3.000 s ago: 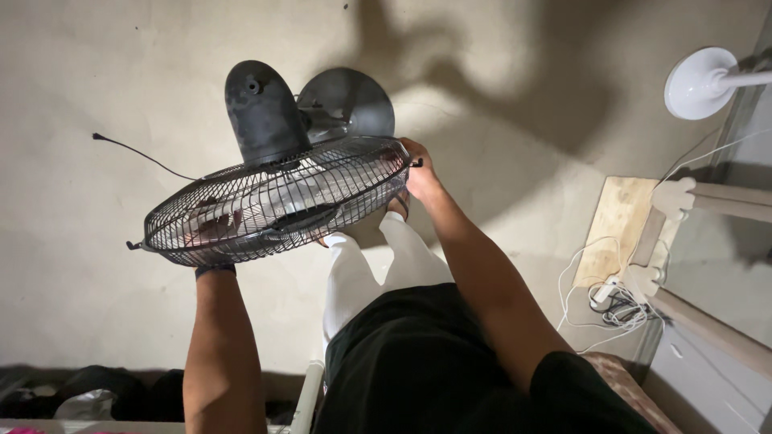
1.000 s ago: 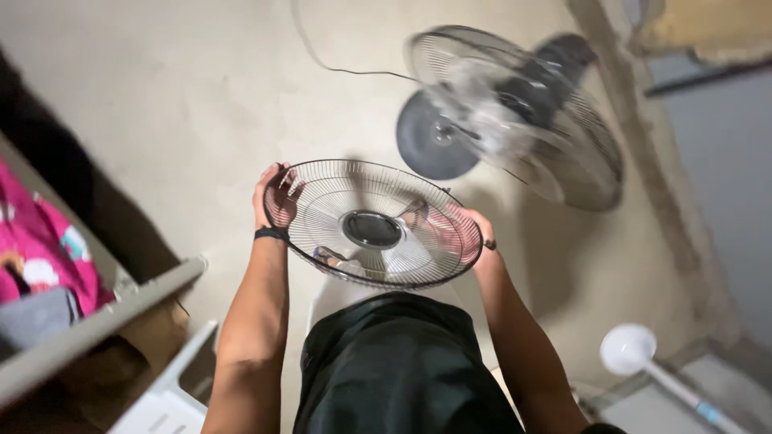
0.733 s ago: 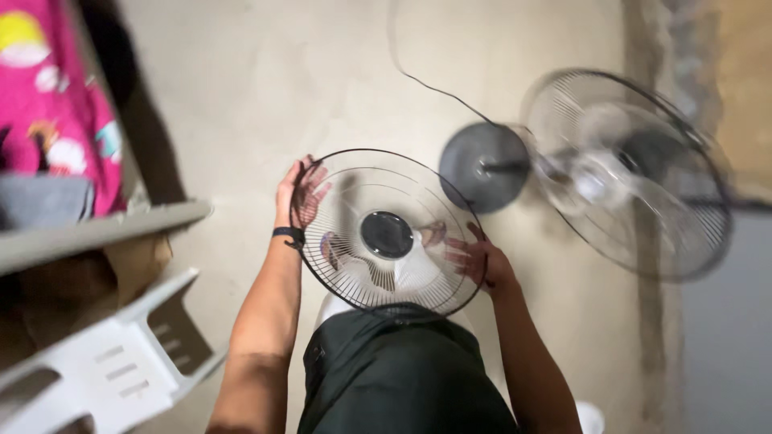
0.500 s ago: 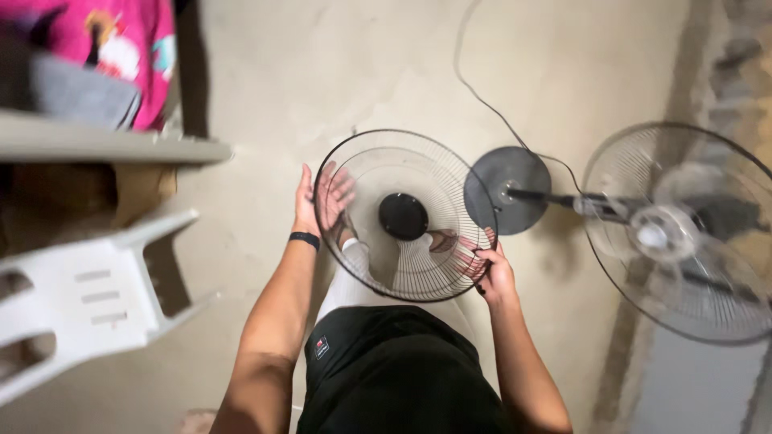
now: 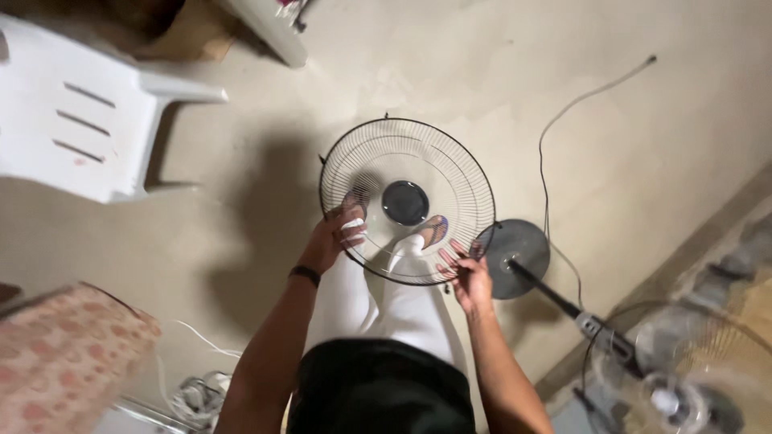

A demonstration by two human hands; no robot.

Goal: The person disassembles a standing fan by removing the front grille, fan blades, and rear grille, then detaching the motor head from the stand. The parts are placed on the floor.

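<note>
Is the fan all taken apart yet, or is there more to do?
Partly. The round wire front guard is already off the fan. Both hands hold it flat above the floor, the left hand and the right hand each with a grip on its near rim. The standing fan lies beside it with its dark round base, and its rear guard and blades look attached, though that part is blurred.

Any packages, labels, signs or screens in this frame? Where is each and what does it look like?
None that can be made out: no package, label, sign or screen shows. In view are the round wire fan guard held by the left hand and right hand, the standing fan at lower right, a white plastic chair at upper left, and a pink patterned cushion at lower left.
</note>
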